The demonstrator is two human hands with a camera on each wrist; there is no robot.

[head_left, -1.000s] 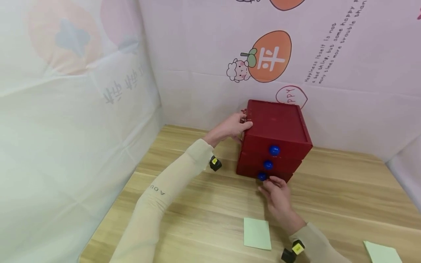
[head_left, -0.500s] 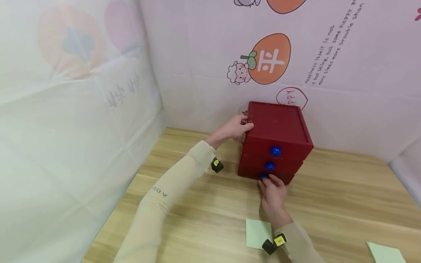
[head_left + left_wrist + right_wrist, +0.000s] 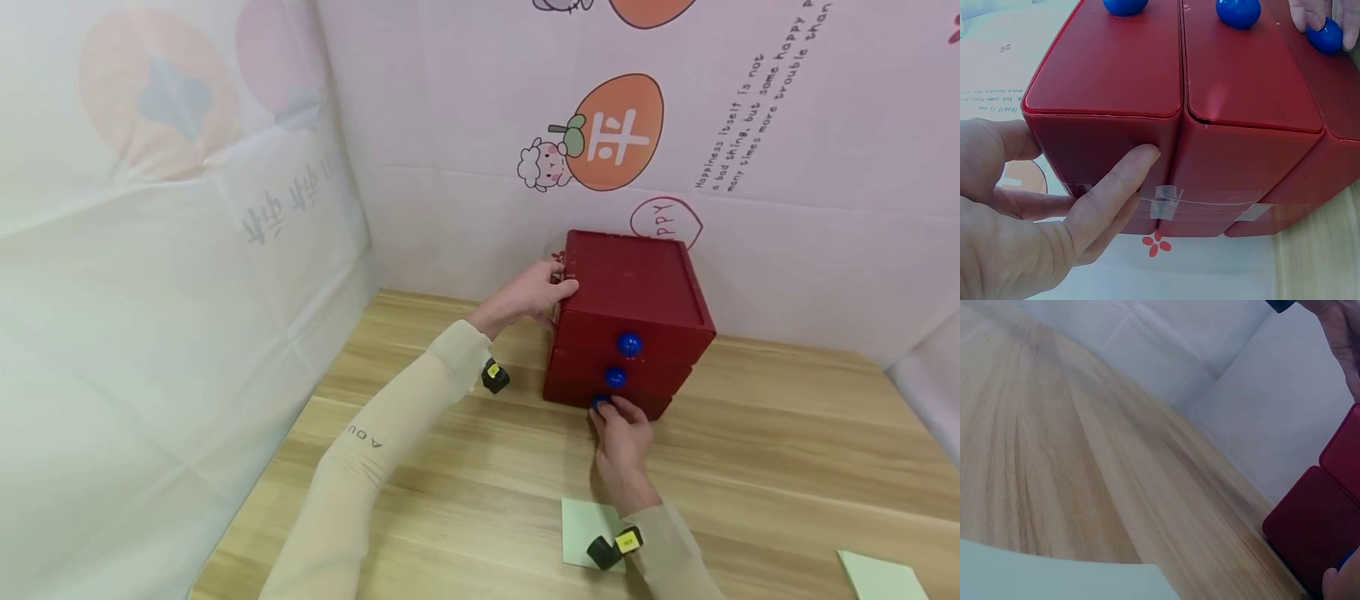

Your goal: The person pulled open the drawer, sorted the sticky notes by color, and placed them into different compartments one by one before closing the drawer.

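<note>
A red three-drawer box (image 3: 630,279) with round blue knobs stands upright on the table. My left hand (image 3: 528,292) rests against its left side, the thumb lying over the top edge. In the left wrist view the fingers (image 3: 1116,181) lie nearly straight on the side wall, beside clear tape (image 3: 1166,201). My right hand (image 3: 624,442) pinches the blue knob (image 3: 1325,36) of the bottom drawer between thumb and fingers. That drawer (image 3: 1329,87) looks closed. The middle knob (image 3: 615,377) and top knob (image 3: 629,344) are untouched. The right wrist view catches only a sliver of the right hand.
A pale green paper square (image 3: 581,525) lies on the wooden table (image 3: 450,500), partly under the right wrist's camera. Another green paper (image 3: 885,575) is at the lower right. Printed white cloth (image 3: 465,200) hangs close behind the box and along the left side.
My right hand has moved slightly left and up, from beside the bottom knob to pinching it. My left hand keeps its place on the box, and the drawers look unmoved.
</note>
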